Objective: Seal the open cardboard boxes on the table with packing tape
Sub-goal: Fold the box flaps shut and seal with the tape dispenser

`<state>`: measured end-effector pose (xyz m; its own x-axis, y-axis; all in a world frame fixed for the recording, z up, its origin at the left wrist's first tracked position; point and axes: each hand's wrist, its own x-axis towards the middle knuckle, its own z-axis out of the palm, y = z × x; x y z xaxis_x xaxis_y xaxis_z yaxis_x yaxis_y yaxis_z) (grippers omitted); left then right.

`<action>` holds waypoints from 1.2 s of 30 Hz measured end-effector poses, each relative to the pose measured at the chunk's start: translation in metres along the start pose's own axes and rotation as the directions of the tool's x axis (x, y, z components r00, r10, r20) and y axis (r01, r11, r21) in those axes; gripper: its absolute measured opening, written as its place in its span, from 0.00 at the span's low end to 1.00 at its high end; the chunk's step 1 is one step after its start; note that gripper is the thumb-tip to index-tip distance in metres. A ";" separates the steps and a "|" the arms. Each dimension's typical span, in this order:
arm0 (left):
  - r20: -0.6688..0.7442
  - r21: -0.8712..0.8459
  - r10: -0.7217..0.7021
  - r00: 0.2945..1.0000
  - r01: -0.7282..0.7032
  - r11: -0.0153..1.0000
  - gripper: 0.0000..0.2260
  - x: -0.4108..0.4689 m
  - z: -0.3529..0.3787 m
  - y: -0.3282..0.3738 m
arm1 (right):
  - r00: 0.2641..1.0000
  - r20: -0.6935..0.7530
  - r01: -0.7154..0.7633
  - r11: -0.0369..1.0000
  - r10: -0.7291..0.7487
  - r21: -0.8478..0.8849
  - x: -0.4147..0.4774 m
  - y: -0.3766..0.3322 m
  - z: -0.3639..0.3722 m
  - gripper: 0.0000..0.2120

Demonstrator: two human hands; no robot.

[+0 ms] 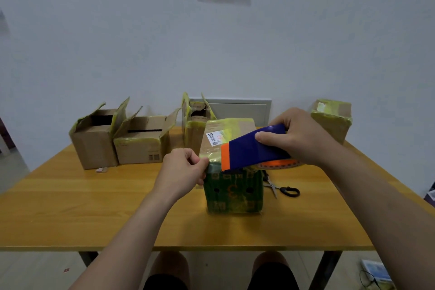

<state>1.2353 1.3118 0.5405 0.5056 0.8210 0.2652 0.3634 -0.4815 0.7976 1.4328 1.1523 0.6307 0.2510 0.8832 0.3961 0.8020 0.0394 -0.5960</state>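
The right hand grips the dispenser over the box at the centre of the table, hiding much of its top. The left hand pinches tape at the box's 9 o'clock edge. Scissors at 3 o'clock are half hidden.

The centre box stands on the bench between the two hands. The left hand grips its upper left edge. The right hand holds the tape dispenser over its top. The scissors lie on the bench below the right hand, just right of the centre box. Behind the left hand stand the outer box, the middle box and the inner box in a row. The far box stands behind and right of the right hand.
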 end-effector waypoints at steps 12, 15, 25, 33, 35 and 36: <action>0.006 -0.031 0.019 1.000 -0.019 0.999 0.23 0.039 -0.015 -0.041 | 1.000 0.019 -0.019 1.000 0.018 0.009 0.007 0.010 0.000 0.14; 0.060 -0.038 0.255 0.965 -0.253 0.967 0.17 0.052 -0.003 -0.027 | 0.999 0.033 0.007 1.000 -0.008 0.026 0.011 0.016 0.000 0.14; 0.281 -0.032 0.324 0.904 -0.328 0.944 0.19 0.084 0.044 -0.011 | 0.996 0.062 0.060 0.997 -0.063 0.051 0.014 0.053 -0.007 0.13; 0.267 0.092 0.318 0.910 -0.352 0.931 0.18 0.081 0.043 -0.006 | 0.993 0.081 0.082 0.993 -0.089 0.081 0.002 0.069 -0.021 0.21; 0.276 0.105 0.314 0.908 -0.354 0.930 0.18 0.079 0.043 -0.003 | 0.995 0.061 0.073 0.995 -0.077 0.069 -0.002 0.072 -0.025 0.22; 0.286 0.120 0.309 0.907 -0.353 0.928 0.18 0.079 0.043 -0.001 | 0.996 0.058 0.069 0.996 -0.072 0.060 -0.003 0.071 -0.026 0.20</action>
<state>1.3086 1.3634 0.5374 0.7948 0.5083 0.3316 0.2522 -0.7736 0.5814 1.5035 1.1401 0.6053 0.1606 0.9036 0.3972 0.7836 0.1280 -0.6079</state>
